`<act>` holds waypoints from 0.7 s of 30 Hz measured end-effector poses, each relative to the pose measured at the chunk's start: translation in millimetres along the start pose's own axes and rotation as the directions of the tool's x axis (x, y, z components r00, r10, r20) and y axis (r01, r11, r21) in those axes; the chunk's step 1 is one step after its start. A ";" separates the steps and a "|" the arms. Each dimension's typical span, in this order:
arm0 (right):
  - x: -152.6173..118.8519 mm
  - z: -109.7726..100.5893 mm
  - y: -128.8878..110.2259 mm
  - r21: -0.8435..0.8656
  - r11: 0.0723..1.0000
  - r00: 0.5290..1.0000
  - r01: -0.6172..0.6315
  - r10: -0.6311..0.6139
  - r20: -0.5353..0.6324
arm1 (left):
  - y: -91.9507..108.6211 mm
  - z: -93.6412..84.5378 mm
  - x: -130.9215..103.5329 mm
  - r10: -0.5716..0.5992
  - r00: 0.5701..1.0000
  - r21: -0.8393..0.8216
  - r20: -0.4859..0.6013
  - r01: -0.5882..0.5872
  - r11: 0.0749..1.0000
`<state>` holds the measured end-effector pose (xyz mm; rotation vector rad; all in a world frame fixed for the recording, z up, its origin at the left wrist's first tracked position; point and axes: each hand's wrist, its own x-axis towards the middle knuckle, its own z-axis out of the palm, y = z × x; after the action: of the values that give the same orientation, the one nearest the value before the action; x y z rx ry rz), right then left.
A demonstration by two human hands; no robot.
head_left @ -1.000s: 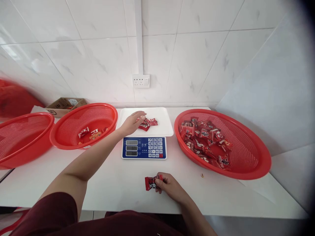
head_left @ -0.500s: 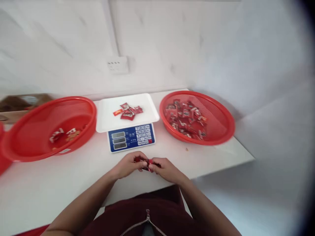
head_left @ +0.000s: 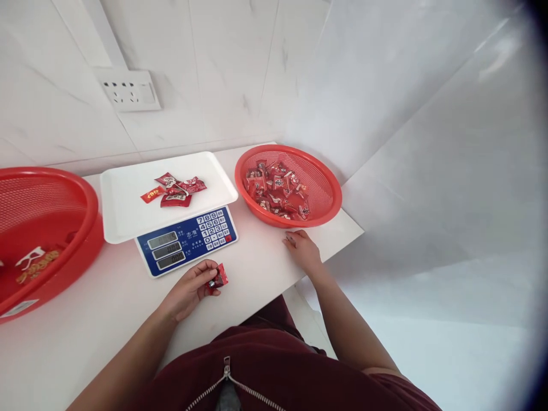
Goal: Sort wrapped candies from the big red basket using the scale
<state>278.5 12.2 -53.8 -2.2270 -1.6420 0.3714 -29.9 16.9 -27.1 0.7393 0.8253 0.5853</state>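
My left hand point(head_left: 194, 288) is closed on a small red snack packet point(head_left: 218, 277) held just above the table, in front of the scale point(head_left: 188, 240). My right hand point(head_left: 303, 250) is down at the table below the right basket, its fingers pinched together; whatever is between them is too small to make out. On the scale's white tray point(head_left: 122, 211) lie several red packets point(head_left: 175, 197) in a loose pile. The right red basket point(head_left: 327, 200) holds many similar packets point(head_left: 278, 188).
A larger red basket point(head_left: 92, 211) with a few packets stands at the left, partly out of view. The white table point(head_left: 257, 274) ends at a front edge and a right corner. A wall socket point(head_left: 128, 89) is above the scale.
My hands were together on the red packet. Now my right hand has let go and moved right, to the table below the basket; my left keeps the packet. The view has turned right.
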 end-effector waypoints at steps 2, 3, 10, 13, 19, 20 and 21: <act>4.1 3.0 -5.5 -0.011 1.000 1.000 0.026 -0.026 0.001 | 0.7 -2.2 -0.3 0.015 1.000 -0.001 -0.011 -0.015 1.000; 5.6 3.2 -7.8 -0.014 0.999 0.999 0.041 -0.041 0.003 | 0.9 -3.5 -0.5 0.024 1.000 -0.004 -0.015 -0.024 1.000; 7.2 1.5 -11.2 0.013 0.997 0.997 0.074 -0.073 -0.040 | -1.0 -7.4 -0.9 0.028 1.000 -0.029 -0.012 -0.028 0.999; 6.1 3.3 -9.5 0.038 0.998 0.996 0.053 -0.050 -0.076 | -1.8 -6.9 -0.8 0.029 0.999 -0.041 -0.013 -0.029 0.999; 0.3 5.9 -17.3 0.102 0.991 0.991 0.083 -0.071 -0.116 | -1.8 -7.0 -2.1 0.046 0.999 -0.080 0.003 -0.046 0.996; -3.0 4.6 -22.4 0.117 0.988 0.990 0.102 -0.089 -0.111 | -1.8 -7.1 -2.3 0.046 0.999 -0.077 0.002 -0.046 0.996; -7.2 1.7 -28.8 0.139 0.981 0.988 0.135 -0.122 -0.095 | -1.7 -7.0 -2.5 0.041 0.999 -0.073 0.000 -0.041 0.997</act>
<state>250.8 13.3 -43.1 -1.9918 -1.6488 0.3444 -36.8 16.5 -30.6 0.6913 0.7846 0.6480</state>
